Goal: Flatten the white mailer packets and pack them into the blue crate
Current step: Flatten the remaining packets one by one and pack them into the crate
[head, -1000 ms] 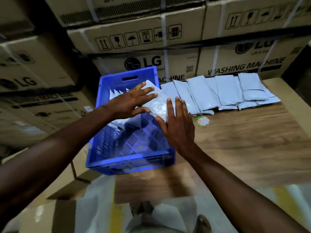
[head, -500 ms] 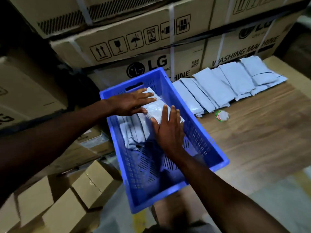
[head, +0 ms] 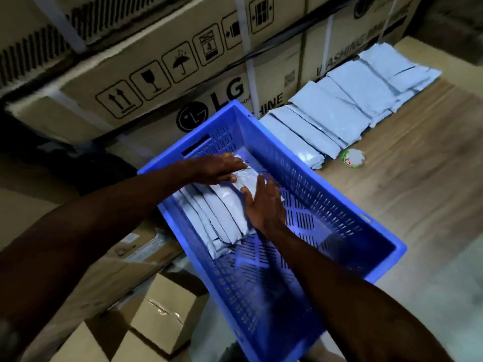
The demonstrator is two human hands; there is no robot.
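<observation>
My right hand (head: 264, 205) lies flat, fingers straight, on the newest mailer packet (head: 247, 180) inside the blue crate (head: 339, 205). My left hand (head: 218, 169) presses its far end, fingers extended. Beyond, more packets (head: 339, 111) line the tabletop (head: 418, 165) against LG cartons (head: 183, 74).

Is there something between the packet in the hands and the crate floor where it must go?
Nothing visible. Both hands press the packet inside the crate, beside the packed packets; the floor on its right is bare.
</observation>
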